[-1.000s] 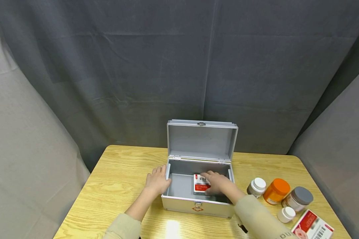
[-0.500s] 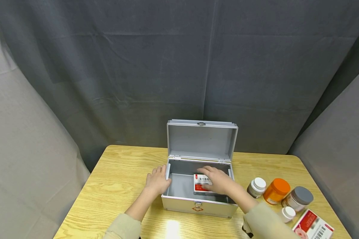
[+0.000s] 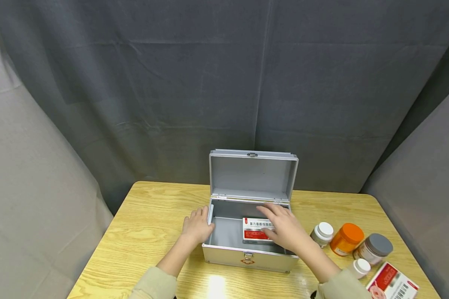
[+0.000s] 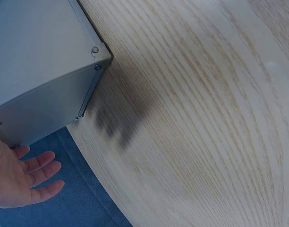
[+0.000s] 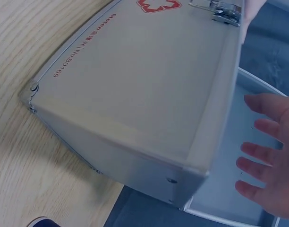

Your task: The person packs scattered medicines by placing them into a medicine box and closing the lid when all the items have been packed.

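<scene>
A silver metal first-aid case (image 3: 228, 254) stands on the table with its lid raised. My left hand (image 3: 197, 226) rests against the case's left side, thumb at the rim; in the left wrist view its loosely spread fingers (image 4: 43, 176) show beyond the case wall. Inside the case lies a white and red medicine box (image 3: 255, 234), labelled side up. Over the case's right part my right hand (image 3: 284, 227) hangs with spread fingers, covering the right end of that box. In the right wrist view nothing is between these fingers (image 5: 258, 168).
To the right of the case stand a white-capped bottle (image 3: 323, 232), an orange bottle (image 3: 347, 238), a grey-capped jar (image 3: 375, 248) and a small white bottle (image 3: 360, 268). Another red and white medicine box (image 3: 394, 282) lies at the front right. A dark curtain (image 3: 172, 91) hangs behind the table.
My right hand has lifted off the medicine box and moved right and slightly back, uncovering more of the label. The left hand stays in place.
</scene>
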Motion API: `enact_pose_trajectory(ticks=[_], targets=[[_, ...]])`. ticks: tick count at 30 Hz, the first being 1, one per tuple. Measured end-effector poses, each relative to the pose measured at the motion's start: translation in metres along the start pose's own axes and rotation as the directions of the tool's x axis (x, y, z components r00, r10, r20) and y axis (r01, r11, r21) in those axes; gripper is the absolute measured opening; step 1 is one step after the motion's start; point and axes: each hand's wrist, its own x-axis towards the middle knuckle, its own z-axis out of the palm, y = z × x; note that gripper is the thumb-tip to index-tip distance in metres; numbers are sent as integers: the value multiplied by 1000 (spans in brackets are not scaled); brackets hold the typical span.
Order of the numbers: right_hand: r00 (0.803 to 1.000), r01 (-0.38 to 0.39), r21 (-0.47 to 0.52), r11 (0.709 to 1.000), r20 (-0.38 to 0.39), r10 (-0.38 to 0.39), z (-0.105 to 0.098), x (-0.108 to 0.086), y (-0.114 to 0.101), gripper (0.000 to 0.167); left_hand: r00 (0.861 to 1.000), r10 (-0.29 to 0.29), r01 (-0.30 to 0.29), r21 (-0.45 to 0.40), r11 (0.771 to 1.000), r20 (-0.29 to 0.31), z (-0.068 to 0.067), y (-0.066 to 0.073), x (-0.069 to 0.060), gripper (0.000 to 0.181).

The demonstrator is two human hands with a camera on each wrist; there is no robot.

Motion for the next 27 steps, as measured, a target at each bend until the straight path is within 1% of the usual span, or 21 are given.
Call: enact_pose_trajectory(ticks=[3,8,13,16,19,24,27], targets=[[999,-20,-14,1000,-35,20,-6,-5,1,63,1000,-2,2,1,1000,5,-1,0,0,55],[995,-85,-11,996,-53,85,-13,-14,4,64,1000,2,-2,0,1000,7,-1,0,0,55],[988,-140,-21,990,-73,138,-17,-24,8,64,1000,1,-1,-6,1000,7,1,0,1,56],[980,-164,-9,986,-112,162,-22,-32,11,64,1000,0,0,-13,1000,7,2,-1,1,57],[969,-195,1,981,-156,193,-26,-40,15,62,1000,1,-1,-19,1000,4,3,0,1,57],[942,-255,10,967,-225,251,-32,-54,25,61,1000,-1,1,-20,1000,9,2,0,0,58],[927,-285,12,959,-252,278,-37,-62,31,61,1000,1,-1,-27,1000,9,2,0,-1,58]])
